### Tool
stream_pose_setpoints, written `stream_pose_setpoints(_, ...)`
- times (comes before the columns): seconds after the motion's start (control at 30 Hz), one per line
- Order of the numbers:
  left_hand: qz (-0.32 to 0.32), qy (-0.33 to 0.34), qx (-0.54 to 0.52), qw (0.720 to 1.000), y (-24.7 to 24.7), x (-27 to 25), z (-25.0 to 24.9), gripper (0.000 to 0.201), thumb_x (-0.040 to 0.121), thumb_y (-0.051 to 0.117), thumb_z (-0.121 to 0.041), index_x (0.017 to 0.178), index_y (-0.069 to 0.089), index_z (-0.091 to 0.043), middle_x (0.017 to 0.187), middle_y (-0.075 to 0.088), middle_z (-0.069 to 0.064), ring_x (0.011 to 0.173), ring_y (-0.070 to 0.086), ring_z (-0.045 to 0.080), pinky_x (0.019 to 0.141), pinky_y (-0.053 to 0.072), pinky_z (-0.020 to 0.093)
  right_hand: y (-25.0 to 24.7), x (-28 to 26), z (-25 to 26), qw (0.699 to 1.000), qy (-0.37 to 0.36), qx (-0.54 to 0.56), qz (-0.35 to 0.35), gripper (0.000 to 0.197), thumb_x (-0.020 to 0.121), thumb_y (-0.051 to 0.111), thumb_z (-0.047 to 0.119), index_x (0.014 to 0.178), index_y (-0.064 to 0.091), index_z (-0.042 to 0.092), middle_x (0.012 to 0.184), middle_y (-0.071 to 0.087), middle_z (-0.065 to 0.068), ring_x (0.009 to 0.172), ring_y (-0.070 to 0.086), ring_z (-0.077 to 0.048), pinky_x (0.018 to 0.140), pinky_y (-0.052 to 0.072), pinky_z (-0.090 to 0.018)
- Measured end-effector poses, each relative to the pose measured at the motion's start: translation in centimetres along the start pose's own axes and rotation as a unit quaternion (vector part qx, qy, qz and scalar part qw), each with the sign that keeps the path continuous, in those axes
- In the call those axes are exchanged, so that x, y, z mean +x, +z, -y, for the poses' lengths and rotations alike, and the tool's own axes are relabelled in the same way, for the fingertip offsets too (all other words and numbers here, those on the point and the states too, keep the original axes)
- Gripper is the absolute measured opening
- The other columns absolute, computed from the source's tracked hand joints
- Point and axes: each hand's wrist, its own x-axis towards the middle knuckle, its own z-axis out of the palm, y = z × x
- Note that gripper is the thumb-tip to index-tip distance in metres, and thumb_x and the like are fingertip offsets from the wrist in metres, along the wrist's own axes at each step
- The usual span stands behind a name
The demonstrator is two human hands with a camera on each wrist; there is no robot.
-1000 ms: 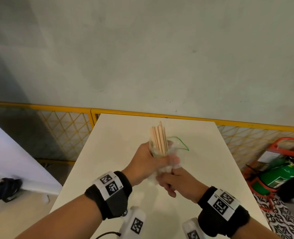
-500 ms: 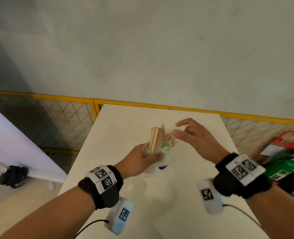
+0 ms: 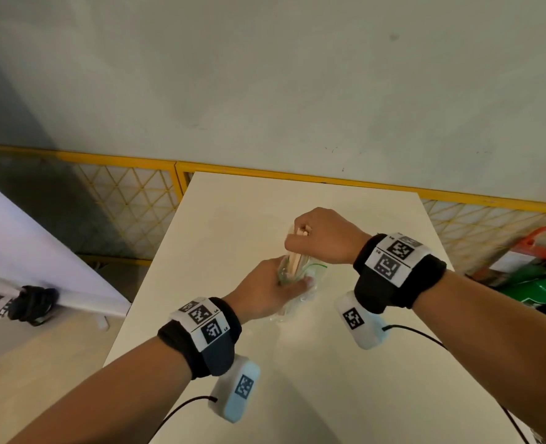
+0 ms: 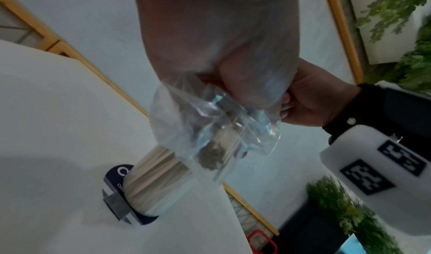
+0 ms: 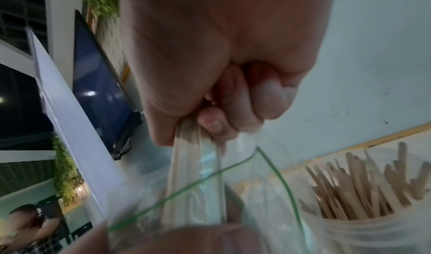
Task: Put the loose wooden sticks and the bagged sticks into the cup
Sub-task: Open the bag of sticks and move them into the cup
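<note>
Head view first: my left hand (image 3: 267,291) is gripping the clear bag (image 3: 300,277) above the pale surface (image 3: 329,363), while my right hand (image 3: 324,237) is clenching the wooden sticks (image 3: 295,262) poking out of it. Left wrist view — crumpled bag bottom, sticks showing through. Right wrist view — fingers (image 5: 210,121) are pinching the sticks; the cup (image 5: 373,226), just beside, is holding more.

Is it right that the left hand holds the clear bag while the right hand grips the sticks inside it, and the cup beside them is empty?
Not quite. The left hand holds the clear bag and the right hand grips its sticks, but the right wrist view shows the cup already full of wooden sticks.
</note>
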Motion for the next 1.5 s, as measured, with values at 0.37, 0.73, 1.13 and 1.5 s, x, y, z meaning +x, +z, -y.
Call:
stream_pose_setpoints(0.37, -0.039, -0.015, -0.056, 0.998, -1.7, 2.3, 0.8, 0.039, 0.079, 0.073, -0.047, 0.105, 0.067, -0.020, 0.097, 0.071, 0.003, 0.088, 0.069, 0.017, 0.080, 0.055, 0.036, -3.3, 3.1, -0.6, 0.997, -0.025, 0.016, -0.076, 0.026, 0.085, 0.059, 0.023, 0.064, 0.059, 0.008, 0.054, 0.036, -0.001, 0.045, 0.030, -0.009, 0.051, 0.028, -0.025)
stream_pose_setpoints(0.73, -0.037, -0.073, -0.037, 0.996, -3.1, 2.8, 4.4, 0.043, 0.074, 0.075, -0.055, 0.105, 0.068, -0.027, 0.102, 0.074, -0.008, 0.097, 0.069, 0.010, 0.092, 0.054, 0.040, -10.9, 5.7, -4.5, 0.975, -0.020, 0.009, -0.222, 0.025, 0.084, 0.055, 0.018, 0.070, 0.061, -0.003, 0.066, 0.050, -0.011, 0.058, 0.042, -0.017, 0.056, 0.033, -0.025)
stream_pose_setpoints(1.13, -0.035, -0.116, -0.055, 0.991, -3.0, 1.6, 5.1, 0.028, 0.073, 0.079, -0.043, 0.095, 0.062, -0.035, 0.093, 0.071, -0.020, 0.083, 0.063, -0.014, 0.071, 0.043, 0.006, -2.1, 7.0, -8.1, 0.988, -0.012, -0.148, -0.046, 0.024, 0.088, 0.051, 0.030, 0.076, 0.055, 0.010, 0.052, 0.043, 0.003, 0.047, 0.038, -0.011, 0.048, 0.027, -0.025)
stream_pose_setpoints(1.5, -0.026, -0.120, -0.073, 0.990, -2.9, 3.2, 3.8, 0.026, 0.071, 0.080, -0.051, 0.094, 0.070, -0.045, 0.097, 0.075, -0.018, 0.095, 0.068, -0.003, 0.094, 0.050, 0.023, 0.7, 6.5, -8.3, 0.976, -0.051, -0.209, -0.037, 0.025, 0.094, 0.043, 0.030, 0.089, 0.056, 0.010, 0.050, 0.040, 0.004, 0.055, 0.045, -0.024, 0.055, 0.031, -0.028)
